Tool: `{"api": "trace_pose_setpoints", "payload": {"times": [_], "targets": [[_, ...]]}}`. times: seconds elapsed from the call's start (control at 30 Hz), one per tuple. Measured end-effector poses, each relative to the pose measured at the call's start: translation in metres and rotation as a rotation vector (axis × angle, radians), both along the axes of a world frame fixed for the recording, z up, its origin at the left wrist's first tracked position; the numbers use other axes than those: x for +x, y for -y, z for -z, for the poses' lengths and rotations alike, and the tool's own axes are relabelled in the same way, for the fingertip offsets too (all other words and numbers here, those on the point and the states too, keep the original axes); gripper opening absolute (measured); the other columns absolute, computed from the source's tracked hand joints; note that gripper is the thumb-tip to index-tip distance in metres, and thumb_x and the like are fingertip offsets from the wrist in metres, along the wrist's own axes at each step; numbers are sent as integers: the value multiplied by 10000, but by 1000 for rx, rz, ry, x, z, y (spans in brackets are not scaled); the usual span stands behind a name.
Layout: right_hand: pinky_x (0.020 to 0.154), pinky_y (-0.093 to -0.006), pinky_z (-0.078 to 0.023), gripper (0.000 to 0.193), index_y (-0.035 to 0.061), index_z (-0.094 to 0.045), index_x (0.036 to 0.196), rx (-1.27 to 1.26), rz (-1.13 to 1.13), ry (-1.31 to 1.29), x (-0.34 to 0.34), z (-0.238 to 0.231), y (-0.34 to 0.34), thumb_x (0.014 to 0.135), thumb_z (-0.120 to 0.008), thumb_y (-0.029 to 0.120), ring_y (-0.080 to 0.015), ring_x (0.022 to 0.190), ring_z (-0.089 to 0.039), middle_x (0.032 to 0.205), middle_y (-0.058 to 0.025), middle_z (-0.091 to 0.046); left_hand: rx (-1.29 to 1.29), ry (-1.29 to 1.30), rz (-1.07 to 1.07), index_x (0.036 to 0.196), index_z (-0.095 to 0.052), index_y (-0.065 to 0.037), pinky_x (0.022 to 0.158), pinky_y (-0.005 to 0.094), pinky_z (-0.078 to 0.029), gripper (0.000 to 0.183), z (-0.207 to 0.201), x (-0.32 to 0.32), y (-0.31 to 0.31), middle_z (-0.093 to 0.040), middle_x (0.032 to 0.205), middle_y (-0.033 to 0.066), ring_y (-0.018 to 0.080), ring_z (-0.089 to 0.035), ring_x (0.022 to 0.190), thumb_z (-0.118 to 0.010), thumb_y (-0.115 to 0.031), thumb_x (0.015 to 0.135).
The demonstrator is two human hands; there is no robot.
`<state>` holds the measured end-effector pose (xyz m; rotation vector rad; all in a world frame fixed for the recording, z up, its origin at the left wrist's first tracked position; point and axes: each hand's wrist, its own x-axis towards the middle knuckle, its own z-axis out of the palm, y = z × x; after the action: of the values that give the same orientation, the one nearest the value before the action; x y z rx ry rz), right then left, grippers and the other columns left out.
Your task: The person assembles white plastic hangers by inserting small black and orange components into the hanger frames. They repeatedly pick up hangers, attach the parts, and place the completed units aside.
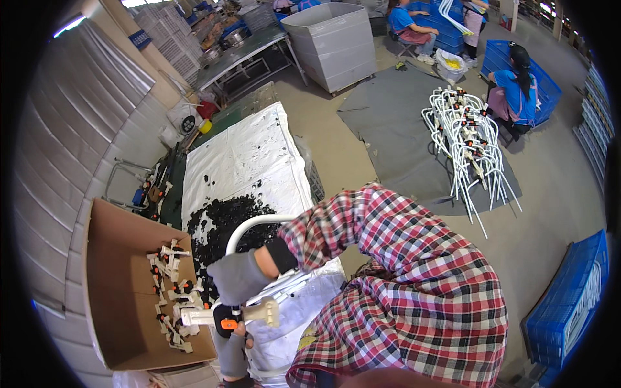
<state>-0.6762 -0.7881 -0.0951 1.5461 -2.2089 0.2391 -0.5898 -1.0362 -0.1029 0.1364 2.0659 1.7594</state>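
My right hand (238,278), in a grey glove with bare fingertips hidden, is closed where a bent white tube (262,220) runs down behind it. Just below, a cream-white plastic fitting (262,313) with a black clamp and an orange button lies crosswise. My left hand (233,352), also grey-gloved, grips this fitting from underneath, its bare fingertips by the orange button. Whether the tube passes into the fitting is hidden by the right glove. More white tubes (284,284) lie on the white-covered table beside my hands.
An open cardboard box (139,258) at the left holds several similar fittings (171,291). Small black parts (226,226) are heaped on the white sheet (242,158). White tube frames (462,129) stand on a grey mat. Co-workers (517,94) sit near blue crates (566,304).
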Motion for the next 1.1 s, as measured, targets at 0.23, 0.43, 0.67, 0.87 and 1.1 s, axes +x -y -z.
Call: {"api": "trace_pose_setpoints", "payload": {"times": [0.23,0.43,0.67,0.87,1.1], "targets": [[645,-416,-489,107,198,-668,674,-98,108,0,-14,38,-8,719,-724,277,-260,639,-648,611,-10,-622,18,-240,286,1464,-313,-47,977,309,-435,953,37,-40,-16,-562,1191,90,194,-551,1085,-847,-220,694],[1078,-506,-364,570,125,-545,1235,-705,271,-34,17,128,-40,759,-776,337,-314,1267,-479,1365,-110,-506,-38,-231,173,1498,-310,-23,969,299,-447,882,63,-37,-31,-563,1266,97,187,-563,1117,-734,-49,724],[909,-450,-506,367,27,-564,1184,-427,905,804,48,296,-59,844,-602,161,-391,1062,-620,1296,-205,-521,-223,-406,308,1323,-534,11,864,284,-480,585,17,-3,-35,-592,1068,45,154,-567,946,-743,29,777],[739,-463,-548,232,84,-657,1035,-102,1049,978,24,375,-16,823,-632,174,-353,876,-671,1101,-187,-563,-272,-563,303,1328,-501,7,959,347,-453,664,12,21,-44,-567,1149,86,211,-554,1044,-771,21,722],[688,-462,-545,221,113,-672,989,-131,828,888,44,400,-31,898,-564,283,-357,839,-674,1015,-180,-615,-168,-225,97,1390,-459,0,988,302,-430,604,61,16,-12,-563,1219,77,167,-546,1089,-678,62,831]]}}
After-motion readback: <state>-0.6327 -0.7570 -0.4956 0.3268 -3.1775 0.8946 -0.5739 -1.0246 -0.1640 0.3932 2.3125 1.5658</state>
